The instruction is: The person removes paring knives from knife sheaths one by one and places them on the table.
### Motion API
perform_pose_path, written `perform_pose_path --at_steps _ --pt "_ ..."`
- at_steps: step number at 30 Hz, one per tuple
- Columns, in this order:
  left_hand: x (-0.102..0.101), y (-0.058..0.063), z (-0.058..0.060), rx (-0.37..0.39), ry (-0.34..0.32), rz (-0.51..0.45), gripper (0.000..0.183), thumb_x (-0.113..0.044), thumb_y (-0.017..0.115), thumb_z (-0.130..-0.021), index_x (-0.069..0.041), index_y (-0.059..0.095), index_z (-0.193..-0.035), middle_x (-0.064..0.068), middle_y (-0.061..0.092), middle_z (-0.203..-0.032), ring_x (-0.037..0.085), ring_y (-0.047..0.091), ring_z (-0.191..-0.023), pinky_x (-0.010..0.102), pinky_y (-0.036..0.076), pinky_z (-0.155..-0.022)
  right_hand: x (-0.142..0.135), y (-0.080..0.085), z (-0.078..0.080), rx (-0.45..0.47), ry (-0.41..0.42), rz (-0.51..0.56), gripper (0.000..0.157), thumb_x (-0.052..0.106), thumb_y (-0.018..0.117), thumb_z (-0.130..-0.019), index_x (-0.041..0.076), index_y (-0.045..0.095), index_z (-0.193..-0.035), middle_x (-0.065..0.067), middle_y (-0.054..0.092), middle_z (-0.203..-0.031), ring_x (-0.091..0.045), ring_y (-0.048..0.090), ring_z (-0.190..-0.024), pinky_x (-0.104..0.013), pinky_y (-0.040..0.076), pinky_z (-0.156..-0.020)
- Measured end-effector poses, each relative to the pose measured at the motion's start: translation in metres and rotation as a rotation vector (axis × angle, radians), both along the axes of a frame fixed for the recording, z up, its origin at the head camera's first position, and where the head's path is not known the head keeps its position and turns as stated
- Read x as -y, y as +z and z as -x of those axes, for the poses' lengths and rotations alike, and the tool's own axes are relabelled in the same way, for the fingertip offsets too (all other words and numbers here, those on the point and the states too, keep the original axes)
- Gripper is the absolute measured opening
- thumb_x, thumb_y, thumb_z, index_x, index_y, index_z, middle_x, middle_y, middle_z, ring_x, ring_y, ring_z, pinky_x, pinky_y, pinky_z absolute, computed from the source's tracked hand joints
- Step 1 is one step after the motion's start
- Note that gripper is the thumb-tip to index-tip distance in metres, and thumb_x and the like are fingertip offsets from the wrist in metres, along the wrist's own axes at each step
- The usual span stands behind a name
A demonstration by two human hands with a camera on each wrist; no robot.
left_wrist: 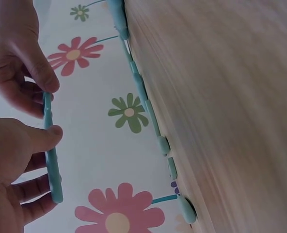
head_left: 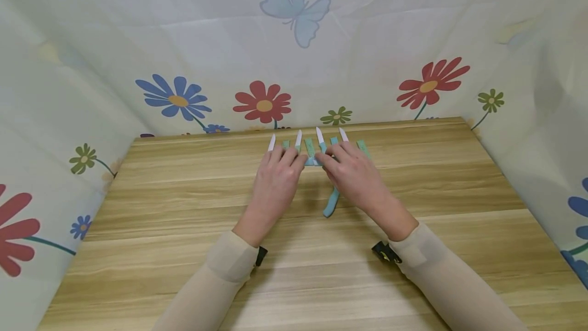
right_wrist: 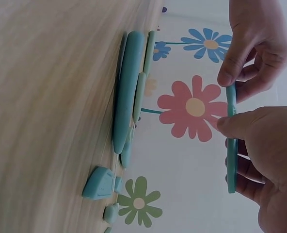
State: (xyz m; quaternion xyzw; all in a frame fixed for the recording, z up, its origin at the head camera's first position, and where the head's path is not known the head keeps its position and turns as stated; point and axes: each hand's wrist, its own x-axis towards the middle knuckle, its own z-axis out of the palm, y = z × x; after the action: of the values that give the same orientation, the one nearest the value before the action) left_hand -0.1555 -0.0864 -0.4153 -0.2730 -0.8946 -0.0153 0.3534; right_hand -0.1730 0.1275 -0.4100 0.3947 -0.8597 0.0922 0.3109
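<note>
My left hand [head_left: 277, 175] and right hand [head_left: 360, 175] meet over the far part of the table. Between them they hold a slim light-blue strip [left_wrist: 54, 170], which looks like a blade cover; each thumb pinches it against the fingers. In the right wrist view the strip [right_wrist: 232, 165] is held above the tabletop. Several small knives lie in a row beneath and beyond the hands, pale blades away from me. One blue-handled knife [head_left: 331, 203] has its handle showing below my right hand. Most other handles are hidden by the hands in the head view.
Narrow green covers [head_left: 310, 147] lie between the knives, with another green cover [head_left: 363, 148] at the right of the row. A blue piece [right_wrist: 100, 183] rests on the wooden table [head_left: 184, 229]. Flower-printed cloth [head_left: 367, 55] stands behind and at both sides.
</note>
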Motion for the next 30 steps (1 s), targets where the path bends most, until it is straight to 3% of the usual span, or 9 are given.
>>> perform_pose_path --at_steps 8,16,30 --pt "0.0009 -0.0006 -0.0005 0.069 0.004 0.007 0.013 -0.011 0.075 -0.100 -0.009 0.081 -0.112 0.008 0.068 -0.102 0.029 0.057 -0.094 0.040 0.055 -0.078 0.0001 -0.0029 0.0009 0.073 -0.010 -0.028 0.027 0.007 0.079 -0.097 0.005 0.076 -0.124 -0.013 0.070 -0.112 -0.032 0.062 -0.103 -0.041 0.054 -0.091" --pt "0.0017 -0.0007 -0.0017 0.177 0.008 0.020 0.015 -0.014 0.079 -0.098 -0.007 0.080 -0.111 0.008 0.065 -0.101 0.028 0.056 -0.091 0.037 0.053 -0.073 0.0006 -0.0044 0.0002 0.154 -0.017 -0.043 0.024 0.010 0.077 -0.099 0.005 0.077 -0.123 -0.012 0.069 -0.110 -0.029 0.059 -0.095 -0.038 0.053 -0.081" --pt "0.0015 -0.0013 -0.0012 0.204 0.008 0.019 0.016 -0.014 0.081 -0.096 -0.007 0.080 -0.110 0.007 0.066 -0.099 0.027 0.057 -0.090 0.034 0.052 -0.070 0.0005 -0.0076 0.0009 0.173 -0.025 -0.047 0.024 0.010 0.076 -0.100 0.005 0.076 -0.124 -0.011 0.069 -0.111 -0.029 0.060 -0.097 -0.038 0.053 -0.083"
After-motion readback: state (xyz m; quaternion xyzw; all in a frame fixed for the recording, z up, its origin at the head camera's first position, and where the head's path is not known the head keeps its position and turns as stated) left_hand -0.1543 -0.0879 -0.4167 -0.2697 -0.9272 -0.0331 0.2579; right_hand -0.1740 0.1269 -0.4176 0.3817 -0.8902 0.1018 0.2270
